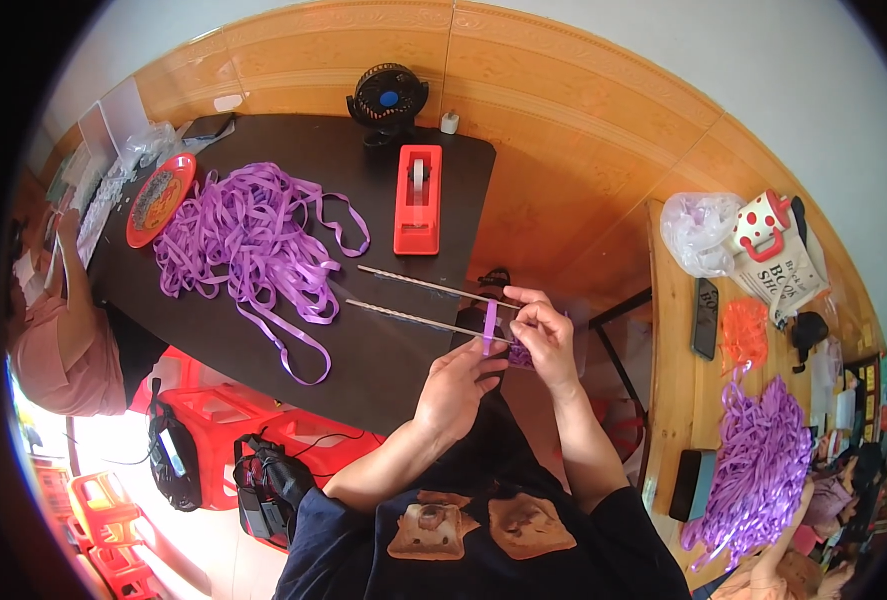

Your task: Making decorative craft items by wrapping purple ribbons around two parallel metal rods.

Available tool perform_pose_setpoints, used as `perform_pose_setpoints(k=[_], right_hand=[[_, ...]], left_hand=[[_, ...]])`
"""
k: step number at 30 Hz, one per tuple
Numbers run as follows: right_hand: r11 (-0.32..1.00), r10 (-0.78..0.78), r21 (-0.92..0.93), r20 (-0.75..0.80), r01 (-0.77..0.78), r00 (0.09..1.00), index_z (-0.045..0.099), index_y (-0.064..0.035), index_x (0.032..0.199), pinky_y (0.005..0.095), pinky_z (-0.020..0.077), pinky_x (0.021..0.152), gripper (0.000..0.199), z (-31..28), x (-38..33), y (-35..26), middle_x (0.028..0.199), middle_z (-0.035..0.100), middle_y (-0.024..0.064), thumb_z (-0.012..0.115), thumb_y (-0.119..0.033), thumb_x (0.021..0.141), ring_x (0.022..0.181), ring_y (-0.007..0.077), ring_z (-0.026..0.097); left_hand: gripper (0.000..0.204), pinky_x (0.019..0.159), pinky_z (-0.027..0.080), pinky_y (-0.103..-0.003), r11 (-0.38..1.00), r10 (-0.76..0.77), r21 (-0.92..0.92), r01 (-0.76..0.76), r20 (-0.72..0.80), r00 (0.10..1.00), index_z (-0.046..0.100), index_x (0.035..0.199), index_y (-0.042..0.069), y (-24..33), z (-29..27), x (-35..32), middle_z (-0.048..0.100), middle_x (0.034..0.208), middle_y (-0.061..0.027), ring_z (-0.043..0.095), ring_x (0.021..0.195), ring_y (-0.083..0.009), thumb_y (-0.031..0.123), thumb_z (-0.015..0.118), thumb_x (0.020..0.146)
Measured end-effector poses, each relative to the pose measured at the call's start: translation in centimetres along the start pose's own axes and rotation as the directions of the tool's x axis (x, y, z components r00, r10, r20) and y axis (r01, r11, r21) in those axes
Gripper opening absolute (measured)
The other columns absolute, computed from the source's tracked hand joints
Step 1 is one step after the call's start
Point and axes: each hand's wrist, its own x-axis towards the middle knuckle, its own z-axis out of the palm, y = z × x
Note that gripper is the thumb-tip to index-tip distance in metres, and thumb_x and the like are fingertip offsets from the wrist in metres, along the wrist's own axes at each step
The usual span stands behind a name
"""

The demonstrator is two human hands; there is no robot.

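Two thin, twisted-looking rods [409, 315] reach side by side from the black table past its right edge. A purple ribbon [490, 326] is wrapped across both near their right ends. My left hand [454, 390] is closed at the near end of this wrap, thumb and fingertips on the ribbon by the nearer rod. Just right of the wrap, my right hand [546, 338] pinches with thumb and index finger, seemingly on the ribbon; its fingertips partly hide what they hold. Beneath my hands, more purple ribbon [520, 352] shows in a clear container, partly covered.
A large heap of purple ribbon [254, 230] covers the table's left-middle, beside a red plate [162, 200]. A red tape dispenser [418, 200] and black fan [388, 100] stand farther back. Another person [69, 340] sits left. A wooden bench [669, 420] holds a phone [705, 318] and ribbon bundle [754, 460].
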Motion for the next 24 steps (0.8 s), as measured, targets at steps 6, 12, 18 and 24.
perform_pose_setpoints(k=[6,12,18,24], right_hand=[[0.999,0.035,0.004,0.012,-0.035,0.999,0.065,0.0035,0.106,0.0335,0.0383,0.101,0.027,0.5,-0.7,0.8,0.122,0.057,0.0159,0.056,0.007,0.080,0.118,0.0224,0.051],[0.956,0.100,0.284,-0.061,-0.078,0.993,0.066,0.0019,0.101,0.0326,0.0396,0.098,0.022,1.6,-1.2,1.3,0.123,0.057,0.0151,0.056,0.006,0.081,0.114,0.0212,0.054],[0.871,0.262,0.440,-0.037,-0.220,0.964,0.064,0.0008,0.089,0.0299,0.0414,0.091,0.012,1.7,-1.2,1.5,0.119,0.059,0.0134,0.057,0.005,0.081,0.104,0.0170,0.056],[0.874,0.263,0.435,-0.046,-0.218,0.964,0.063,0.0000,0.084,0.0273,0.0414,0.085,0.007,2.1,-1.0,0.9,0.110,0.061,0.0101,0.058,0.004,0.081,0.094,0.0129,0.056]], left_hand=[[0.028,0.082,0.043,-0.032,1.000,0.000,-0.004,0.000,-0.013,1.000,0.058,0.114,0.002,-0.1,0.1,0.1,0.062,0.113,-0.0085,0.058,0.101,-0.0198,0.022,0.046,0.098],[0.028,0.083,0.042,-0.032,1.000,0.002,-0.009,-0.002,-0.002,1.000,0.057,0.115,0.002,-0.2,-0.1,0.1,0.062,0.113,-0.0084,0.058,0.101,-0.0198,0.022,0.047,0.098],[0.028,0.082,0.043,-0.032,1.000,0.001,-0.025,-0.001,-0.003,1.000,0.058,0.114,0.003,-0.2,0.0,0.1,0.062,0.112,-0.0078,0.059,0.100,-0.0194,0.022,0.047,0.098],[0.028,0.082,0.043,-0.032,1.000,0.003,-0.019,-0.003,-0.006,1.000,0.058,0.115,0.003,-0.1,0.1,0.0,0.063,0.112,-0.0078,0.059,0.099,-0.0194,0.021,0.048,0.097]])
